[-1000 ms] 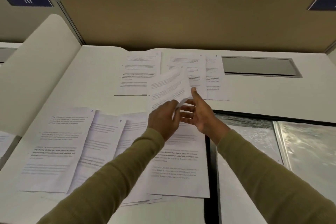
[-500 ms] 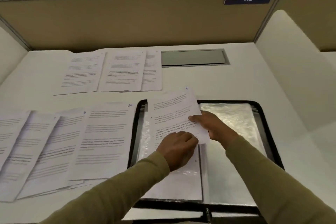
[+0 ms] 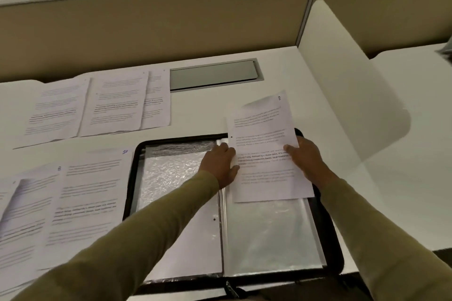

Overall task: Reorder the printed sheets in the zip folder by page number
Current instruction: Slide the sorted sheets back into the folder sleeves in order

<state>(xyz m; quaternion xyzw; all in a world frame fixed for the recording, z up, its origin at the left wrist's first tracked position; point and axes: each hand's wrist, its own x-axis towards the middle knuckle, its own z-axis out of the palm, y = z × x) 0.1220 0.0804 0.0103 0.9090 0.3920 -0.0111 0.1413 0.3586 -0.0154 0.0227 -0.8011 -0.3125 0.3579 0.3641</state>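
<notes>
Covering the upper right part of the open zip folder (image 3: 129,190), the sheet (image 3: 266,129) marked 2 is pinched at its edges by the left hand (image 3: 220,165) and right hand (image 3: 308,159); its print is too blurred to read. Across the white desk (image 3: 281,73) lie other sheets (image 3: 117,105), some cut off at left, below a tan partition (image 3: 146,27) numbered 112.

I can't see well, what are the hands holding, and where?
The printed sheet: left hand at its left edge, right hand at its right edge.
</notes>
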